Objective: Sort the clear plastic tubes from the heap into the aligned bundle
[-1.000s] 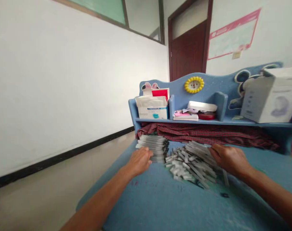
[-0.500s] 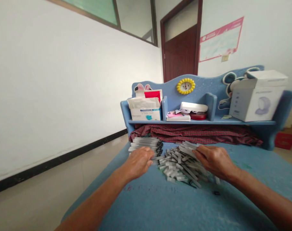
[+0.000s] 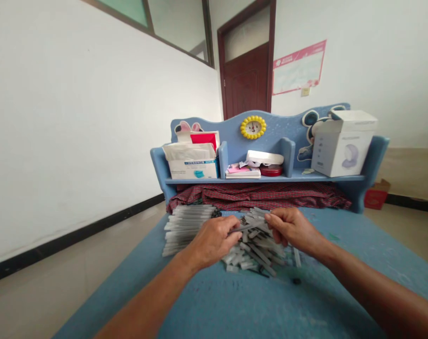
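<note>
Tube (image 3: pixel 248 226) spans your two hands above the pile (image 3: pixel 256 256) — your left hand (image 3: pixel 214 239) has its fingers pinched on one end, your right hand (image 3: pixel 293 230) on the other, though blur hides how firmly. Should either pinch slacken, the tube could drop and get lost in the pile. The row (image 3: pixel 185 228) lies just left of the pile, close by your left hand, so a low sweep might skew it — and a careless forearm could brush the bit (image 3: pixel 296 281) on the surface (image 3: pixel 214 306), right and near side of the pile.
</note>
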Available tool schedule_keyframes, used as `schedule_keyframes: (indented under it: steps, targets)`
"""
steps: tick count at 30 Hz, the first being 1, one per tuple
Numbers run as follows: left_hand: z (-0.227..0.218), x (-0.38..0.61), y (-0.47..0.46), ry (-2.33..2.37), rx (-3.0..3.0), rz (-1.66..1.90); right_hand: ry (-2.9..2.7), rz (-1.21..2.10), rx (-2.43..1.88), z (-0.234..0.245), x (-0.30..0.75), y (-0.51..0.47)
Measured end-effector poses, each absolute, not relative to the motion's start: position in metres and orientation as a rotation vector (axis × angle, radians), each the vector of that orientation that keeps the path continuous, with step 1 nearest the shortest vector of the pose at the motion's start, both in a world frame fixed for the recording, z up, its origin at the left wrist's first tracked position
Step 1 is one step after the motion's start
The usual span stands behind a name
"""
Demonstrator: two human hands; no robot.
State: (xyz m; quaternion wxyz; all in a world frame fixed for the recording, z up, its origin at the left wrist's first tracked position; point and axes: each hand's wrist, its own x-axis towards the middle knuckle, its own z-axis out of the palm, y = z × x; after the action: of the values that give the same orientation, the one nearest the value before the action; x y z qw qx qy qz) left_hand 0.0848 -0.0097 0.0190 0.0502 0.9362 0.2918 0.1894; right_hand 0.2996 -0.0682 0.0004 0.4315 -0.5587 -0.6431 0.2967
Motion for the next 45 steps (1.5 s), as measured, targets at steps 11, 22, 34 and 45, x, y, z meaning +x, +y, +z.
schedule_keyframes:
  steps: [11, 22, 34, 45]
  targets:
    - [0.006, 0.065, 0.006, 0.886, 2.043, 0.691, -1.534, 1.018, -1.25, -0.009, 0.311, -0.061]
    - [0.01, 0.068, -0.002, 0.881, 1.862, 0.703, -1.589, 1.041, -1.233, -0.004, 0.319, -0.064]
    - [0.01, 0.069, -0.003, 0.878, 1.875, 0.685, -1.556, 1.062, -1.209, -0.002, 0.317, -0.065]
    - [0.008, 0.069, -0.003, 0.891, 1.885, 0.683, -1.573, 1.038, -1.274, -0.004, 0.314, -0.065]
